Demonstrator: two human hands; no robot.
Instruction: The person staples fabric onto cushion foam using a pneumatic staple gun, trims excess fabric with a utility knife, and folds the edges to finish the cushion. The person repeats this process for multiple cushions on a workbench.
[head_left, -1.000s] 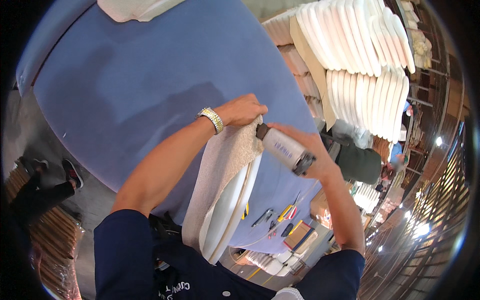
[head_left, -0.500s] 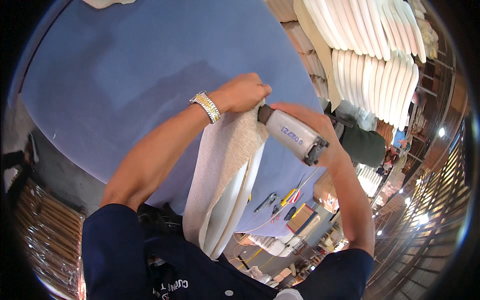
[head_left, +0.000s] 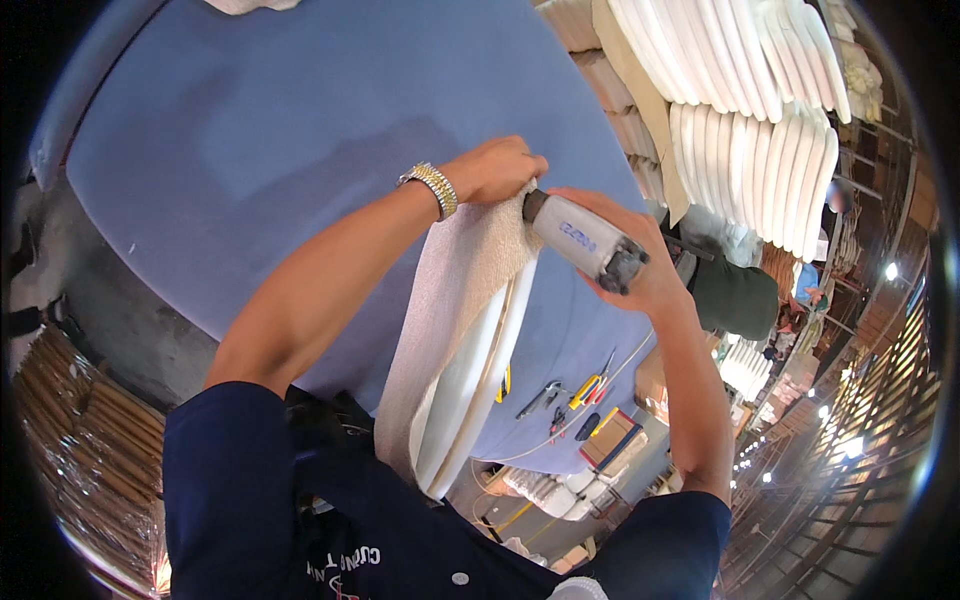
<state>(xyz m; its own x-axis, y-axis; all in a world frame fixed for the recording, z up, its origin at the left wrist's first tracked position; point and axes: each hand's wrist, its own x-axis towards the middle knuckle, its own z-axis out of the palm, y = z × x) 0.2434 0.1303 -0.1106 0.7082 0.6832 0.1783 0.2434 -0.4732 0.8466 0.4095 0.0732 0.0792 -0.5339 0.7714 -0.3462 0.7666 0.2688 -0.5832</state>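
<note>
The left hand, a metal watch on its wrist, is curled shut and presses down on the top edge of a beige fabric cover. The right hand is wrapped fully around the body of a grey handheld power tool, whose nose meets the fabric just beside the left hand's fingertips. The fabric is drawn over a curved white foam panel, which runs from both hands down toward the person's chest, its bare white edges showing on the side below the right hand. Panel and hands lie on a wide blue padded work surface that extends away beyond the left hand. Below the right forearm, near the surface's edge, rest scattered hand tools, including pliers and screwdrivers with yellow and red handles, next to a small box. Beyond the right hand, rows of stacked white foam panels stand on end. Further to the right, another person in dark green clothing is partly visible.
</note>
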